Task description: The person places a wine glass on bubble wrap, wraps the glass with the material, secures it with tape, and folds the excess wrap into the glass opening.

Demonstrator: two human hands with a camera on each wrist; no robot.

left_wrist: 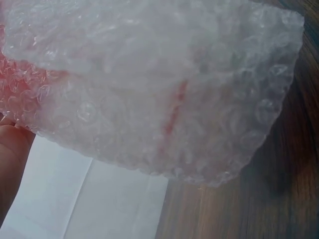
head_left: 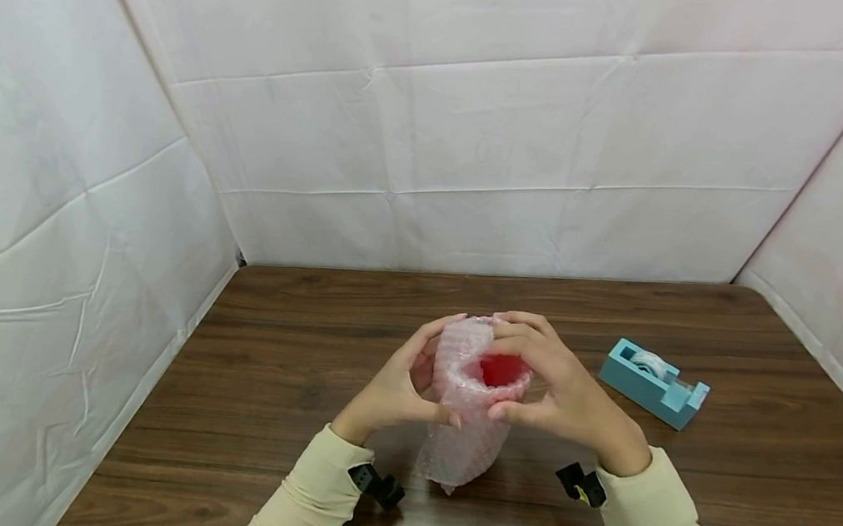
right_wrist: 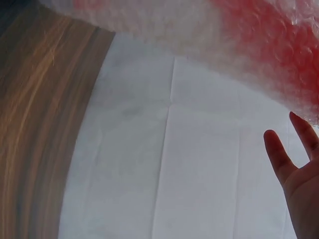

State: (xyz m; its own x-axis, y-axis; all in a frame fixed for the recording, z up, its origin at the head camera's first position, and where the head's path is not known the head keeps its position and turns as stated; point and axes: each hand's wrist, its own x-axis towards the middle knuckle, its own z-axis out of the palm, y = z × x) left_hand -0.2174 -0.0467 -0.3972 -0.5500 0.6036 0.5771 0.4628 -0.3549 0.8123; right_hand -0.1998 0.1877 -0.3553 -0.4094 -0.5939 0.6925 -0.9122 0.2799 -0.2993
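Bubble wrap (head_left: pixel 467 447) largely hides the red item (head_left: pixel 500 371) inside it

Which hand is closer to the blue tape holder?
Right. The right hand is on the side of the bubble wrap facing the blue tape holder; the left hand is farther, on the opposite side.

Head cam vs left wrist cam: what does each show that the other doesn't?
Head only: the blue tape dispenser, both cream sleeves, and the red interior at the wrap's open top. It also shows the left hand and right hand around the wrap.

Left wrist only: a narrow red streak showing through the wrap, with separate bubbles readable close up.

Both: bubble wrap, wood tabletop, white sheeting, and fingers, though the wrist view catches them only at its left edge.
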